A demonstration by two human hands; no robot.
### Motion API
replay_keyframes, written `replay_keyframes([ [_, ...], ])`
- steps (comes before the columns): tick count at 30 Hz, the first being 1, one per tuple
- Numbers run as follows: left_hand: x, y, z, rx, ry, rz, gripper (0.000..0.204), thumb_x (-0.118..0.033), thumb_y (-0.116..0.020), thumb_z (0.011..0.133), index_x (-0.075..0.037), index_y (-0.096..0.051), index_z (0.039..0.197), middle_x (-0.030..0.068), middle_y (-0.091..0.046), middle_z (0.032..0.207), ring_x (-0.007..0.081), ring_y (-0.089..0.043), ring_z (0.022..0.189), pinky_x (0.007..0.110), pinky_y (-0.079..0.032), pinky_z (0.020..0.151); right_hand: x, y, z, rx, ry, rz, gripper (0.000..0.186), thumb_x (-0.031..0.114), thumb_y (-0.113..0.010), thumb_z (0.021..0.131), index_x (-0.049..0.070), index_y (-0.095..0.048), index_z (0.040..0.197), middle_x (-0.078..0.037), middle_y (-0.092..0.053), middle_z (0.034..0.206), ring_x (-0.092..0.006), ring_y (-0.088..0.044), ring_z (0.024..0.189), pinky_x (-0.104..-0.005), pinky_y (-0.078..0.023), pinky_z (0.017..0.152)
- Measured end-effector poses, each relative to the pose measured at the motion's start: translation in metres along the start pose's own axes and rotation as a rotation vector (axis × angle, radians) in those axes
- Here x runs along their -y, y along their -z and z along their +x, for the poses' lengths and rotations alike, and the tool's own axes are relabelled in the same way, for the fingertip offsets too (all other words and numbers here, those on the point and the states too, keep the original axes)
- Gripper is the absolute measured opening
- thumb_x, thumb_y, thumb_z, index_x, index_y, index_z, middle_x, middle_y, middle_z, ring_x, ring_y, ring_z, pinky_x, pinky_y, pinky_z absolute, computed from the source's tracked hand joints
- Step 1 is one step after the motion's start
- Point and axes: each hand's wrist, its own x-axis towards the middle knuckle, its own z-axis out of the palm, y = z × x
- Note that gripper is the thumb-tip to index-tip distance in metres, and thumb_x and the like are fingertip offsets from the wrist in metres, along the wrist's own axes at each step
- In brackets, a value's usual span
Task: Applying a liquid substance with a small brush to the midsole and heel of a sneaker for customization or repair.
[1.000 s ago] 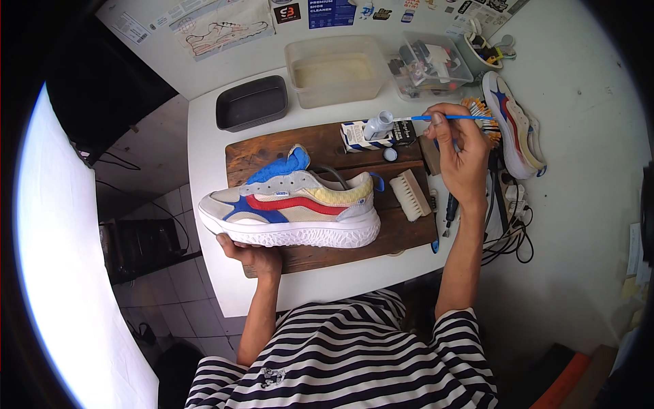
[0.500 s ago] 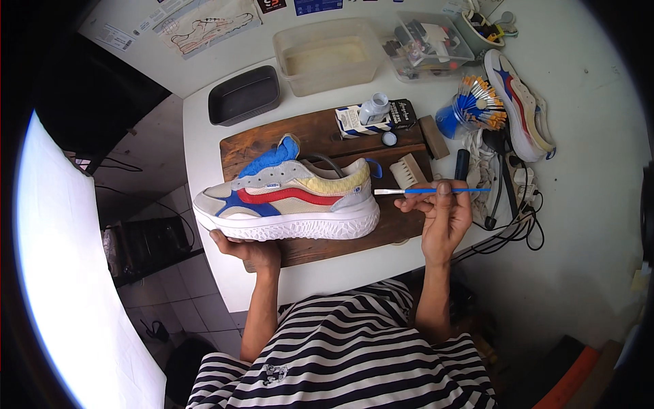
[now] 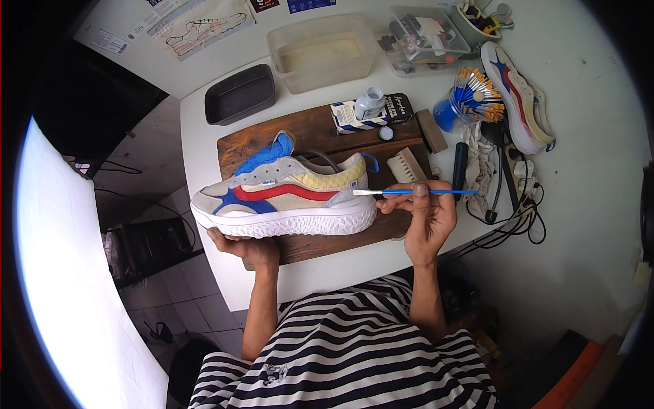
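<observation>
left hand [image 3: 253,251] grips a sneaker [image 3: 293,194] underneath; right hand [image 3: 430,221] pinches a paintbrush [image 3: 398,192] near the heel [image 3: 341,198]; a slip could smear the sole [image 3: 293,223].

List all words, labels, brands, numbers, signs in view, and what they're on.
Locations only; wording and brands not copied.
Striped box: pale lettering on its black part.
Held shoe: small side tag and round heel mark, too small.
Wall label: barcode, too small.
Blue poster: pale print, cut off.
Dark sign: cut off.
Striped shirt: chest emblem, unclear.
</observation>
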Motion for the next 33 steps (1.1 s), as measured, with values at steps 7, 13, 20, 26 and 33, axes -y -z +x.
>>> replay_keyframes([
  [7,0.000,0.003,0.002,0.016,-0.019,-0.012,0.078,-0.070,-0.026,0.098,-0.010,-0.032,0.148,0.0122,-0.049,0.139,0.0238,-0.049,0.132,0.044,-0.038,0.112,-0.005,0.004,0.000,-0.016,-0.002,-0.015,0.021,0.015,-0.047,0.107,-0.006,-0.047,0.105,-0.022,-0.067,0.090,-0.0203,-0.070,0.068,-0.0355,-0.064,0.069],
  [13,-0.001,0.000,0.000,-0.031,0.011,-0.002,0.078,-0.069,-0.026,0.098,-0.010,-0.031,0.148,0.0120,-0.048,0.140,0.0241,-0.048,0.133,0.044,-0.038,0.113,-0.003,0.005,0.001,-0.028,0.016,-0.016,0.020,0.015,-0.047,0.107,-0.006,-0.047,0.105,-0.022,-0.067,0.089,-0.0200,-0.070,0.067,-0.0346,-0.063,0.068],
  [20,-0.004,-0.006,-0.001,-0.032,0.002,-0.022,0.078,-0.069,-0.025,0.097,-0.009,-0.034,0.146,0.0117,-0.046,0.141,0.0271,-0.045,0.134,0.046,-0.033,0.115,0.001,-0.008,-0.001,0.021,0.004,0.011,0.017,0.012,-0.048,0.106,-0.005,-0.047,0.106,-0.022,-0.068,0.089,-0.0184,-0.069,0.067,-0.0325,-0.062,0.066],
  [26,-0.003,-0.004,0.000,-0.037,0.015,-0.025,0.078,-0.069,-0.025,0.097,-0.009,-0.034,0.146,0.0119,-0.046,0.141,0.0272,-0.045,0.134,0.046,-0.033,0.115,-0.005,0.001,-0.001,-0.011,-0.004,0.023,0.018,0.013,-0.048,0.106,-0.005,-0.047,0.106,-0.022,-0.068,0.089,-0.0186,-0.069,0.067,-0.0325,-0.061,0.067],
  [33,-0.003,-0.004,0.001,-0.025,0.013,-0.017,0.080,-0.070,-0.025,0.096,-0.009,-0.034,0.147,0.0124,-0.046,0.141,0.0272,-0.044,0.135,0.046,-0.032,0.115,-0.006,0.007,0.000,-0.041,0.006,-0.013,0.019,0.015,-0.048,0.107,-0.004,-0.047,0.105,-0.023,-0.068,0.088,-0.0182,-0.068,0.065,-0.0332,-0.061,0.065],
])
